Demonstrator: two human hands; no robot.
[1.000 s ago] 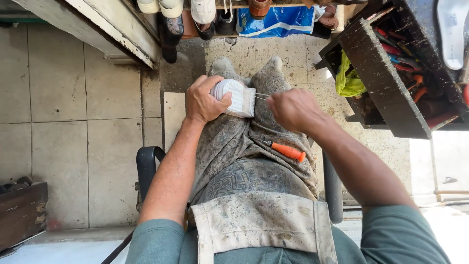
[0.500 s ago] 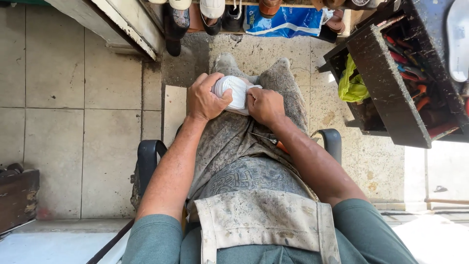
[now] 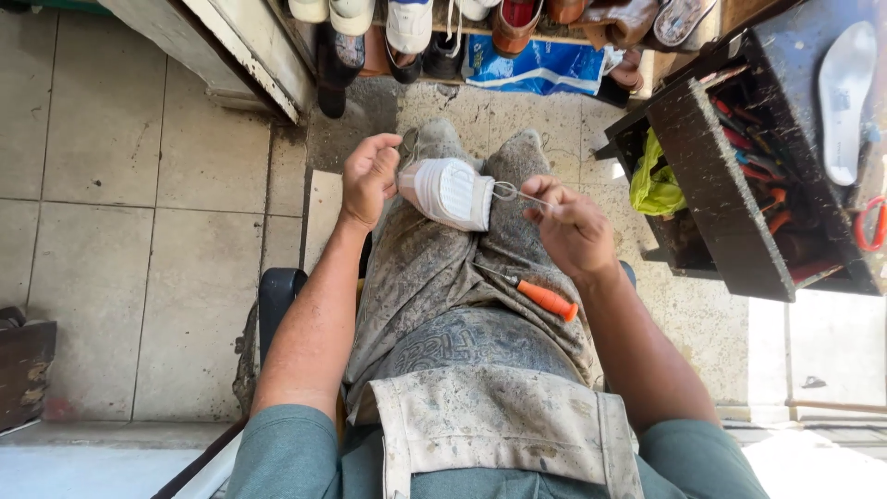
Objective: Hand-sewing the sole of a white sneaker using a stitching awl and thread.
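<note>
Left hand clasps white shoe at heel end; right hand pinches needle. Shoe looks light, soft upper, stiffer sole; grip sole edge.

Left hand grips white shoe on lap; right hand pinches thin metal tool.

A white ribbed fabric shoe sits at upper centre over a grey, dirt-mottled work apron with a paler beige stained pocket flap. An awl with a bright orange handle lies at centre. At upper right, a dark speckled tool box holds a lime-green cloth and red-handled tools. A blue plastic bag shows at the top; pale grey floor tiles fill the left.
</note>
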